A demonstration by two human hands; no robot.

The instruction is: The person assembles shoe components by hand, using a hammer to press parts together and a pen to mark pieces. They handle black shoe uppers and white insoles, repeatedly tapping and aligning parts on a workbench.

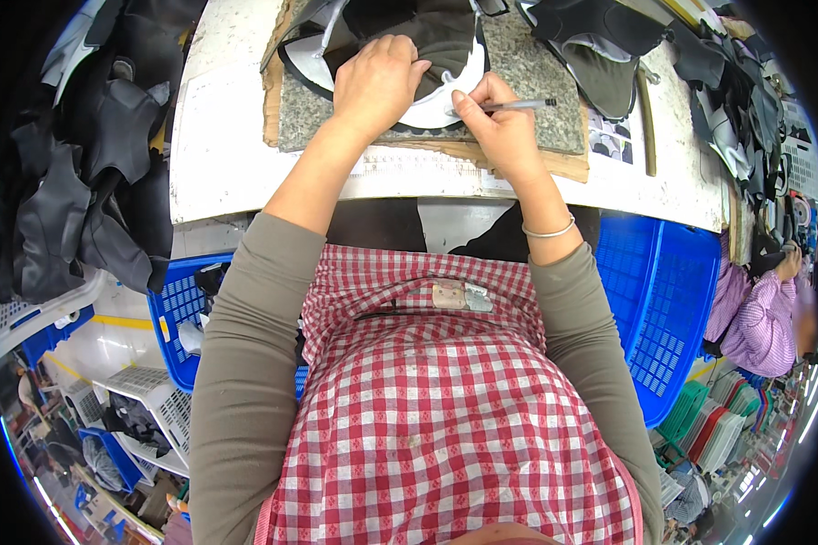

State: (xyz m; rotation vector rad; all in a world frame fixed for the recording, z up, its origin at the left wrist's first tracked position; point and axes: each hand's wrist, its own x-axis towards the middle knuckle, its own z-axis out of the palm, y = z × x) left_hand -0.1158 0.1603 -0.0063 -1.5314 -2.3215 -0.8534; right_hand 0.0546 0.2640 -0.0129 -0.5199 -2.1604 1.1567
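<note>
A dark shoe upper [432,59] with a white lining edge [436,109] lies on a speckled stone slab [550,118]. My left hand [377,84] rests on top of it, palm down, with the thumb apart from the fingers and nothing visible between them. My right hand [504,132] is closed on a slim grey pen [523,105], whose back end points right. The pen's front end reaches the white edge, partly covered by my thumb and fingers.
Another dark upper [600,54] lies at the right, near a hammer [647,123]. Cardboard [568,165] sits under the slab on the white table [223,136]. Black pieces [123,127] hang at the left. Blue crates [650,309] stand below the table; a co-worker [759,327] is at the right.
</note>
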